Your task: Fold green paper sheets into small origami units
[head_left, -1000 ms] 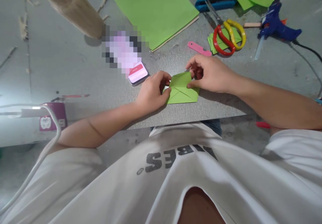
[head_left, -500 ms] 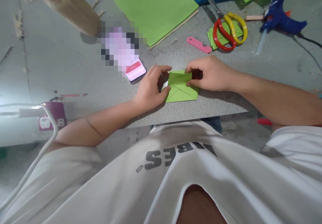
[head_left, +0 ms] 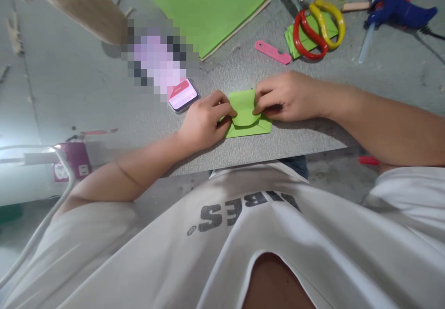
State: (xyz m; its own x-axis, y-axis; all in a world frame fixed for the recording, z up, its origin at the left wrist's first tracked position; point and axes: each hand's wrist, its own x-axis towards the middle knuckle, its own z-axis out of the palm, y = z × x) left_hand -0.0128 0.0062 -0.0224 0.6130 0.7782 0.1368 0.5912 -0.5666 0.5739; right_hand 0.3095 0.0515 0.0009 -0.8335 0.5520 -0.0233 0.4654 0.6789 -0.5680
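Note:
A small green paper envelope lies near the table's front edge, its curved top flap bent down over the body. My left hand is closed at the envelope's left side, with fingertips on the flap's left edge. On the opposite side, my right hand pinches the flap's right edge between thumb and fingers. The lower part of the envelope shows below the flap, with folded creases.
Beyond my hands are a phone, a pink folding knife, and red-yellow scissors on small green papers. A blue glue gun lies right, large green sheets at the back, a wooden cylinder left.
The envelope's flap has come down over its front. My left fingers have moved from the envelope's side onto the flap, and my right fingers now grip its edge. The view has shifted slightly.

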